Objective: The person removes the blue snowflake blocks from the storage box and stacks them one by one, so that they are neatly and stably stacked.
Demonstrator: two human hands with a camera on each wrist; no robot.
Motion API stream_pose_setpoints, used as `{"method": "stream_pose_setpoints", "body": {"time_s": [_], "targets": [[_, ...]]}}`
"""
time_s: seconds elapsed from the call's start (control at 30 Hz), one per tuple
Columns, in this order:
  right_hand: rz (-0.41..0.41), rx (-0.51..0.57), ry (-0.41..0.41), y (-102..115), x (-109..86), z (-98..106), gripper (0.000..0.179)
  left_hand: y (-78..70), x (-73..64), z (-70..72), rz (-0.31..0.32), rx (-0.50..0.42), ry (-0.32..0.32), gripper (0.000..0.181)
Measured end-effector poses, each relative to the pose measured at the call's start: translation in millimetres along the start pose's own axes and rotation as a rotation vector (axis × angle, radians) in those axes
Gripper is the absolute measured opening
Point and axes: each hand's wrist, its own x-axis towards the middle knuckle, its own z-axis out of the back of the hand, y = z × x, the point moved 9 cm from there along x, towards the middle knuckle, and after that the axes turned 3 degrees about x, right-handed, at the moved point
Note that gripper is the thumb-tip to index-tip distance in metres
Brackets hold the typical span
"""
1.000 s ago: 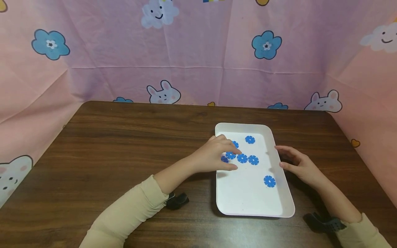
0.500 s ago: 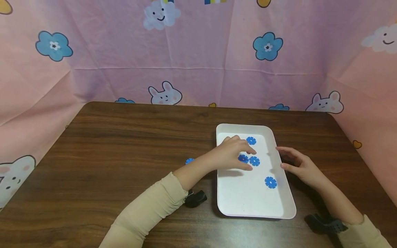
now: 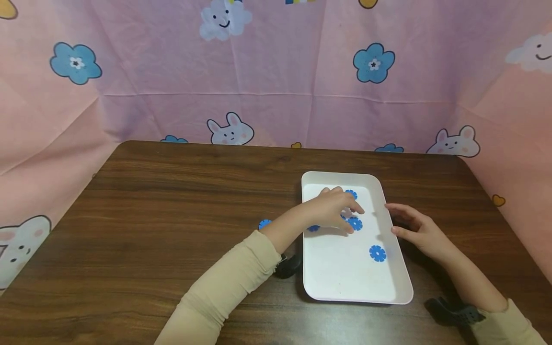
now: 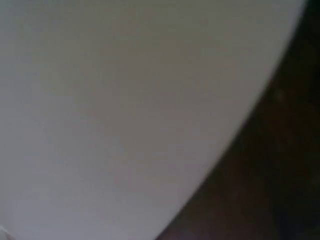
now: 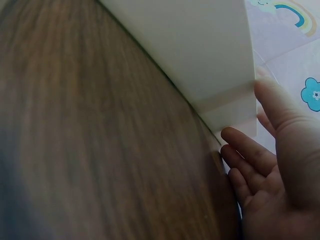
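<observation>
In the head view a white tray (image 3: 345, 282) holds several blue notched plastic discs, snowflake-shaped pieces. My left hand (image 3: 334, 208) hovers over its middle, thumb and fingers spread apart, fingertips right by one blue disc (image 3: 355, 224). Another disc peeks out between the fingers, mostly hidden. A disc (image 3: 351, 194) lies behind the hand, and one (image 3: 313, 228) shows under the wrist. Nearer the front right is a separate disc (image 3: 377, 253). My right hand (image 3: 416, 230) rests at the tray's right side; in the right wrist view its thumb (image 5: 275, 100) touches the rim, fingers relaxed by the outer wall.
A further blue disc (image 3: 264, 224) lies on the brown wooden table (image 3: 172, 206), left of the tray and partly behind the left forearm. Patterned pink cloth (image 3: 276, 72) hangs around the table's back and sides. The left wrist view shows only a blurred white surface (image 4: 125, 110) beside dark brown.
My left hand has moved right across the tray toward the middle discs. The disc on the table came into view from behind the arm. The right hand has stayed at the rim.
</observation>
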Motion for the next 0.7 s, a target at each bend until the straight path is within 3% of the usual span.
{"method": "stream_pose_setpoints", "body": {"time_s": [0.23,0.37,0.7], "targets": [[0.006,-0.006,0.0,0,0.0,0,0.05,6.6,3.9,-10.4,0.024,-0.003,0.012,0.054],[0.003,-0.017,-0.004,0,-0.5,0,0.05,7.0,6.1,-14.5,0.024,0.047,0.017,0.052],[-0.009,-0.025,0.001,0,-1.3,-2,0.051,3.5,8.8,-13.6,0.02,0.119,-0.003,0.042]]}}
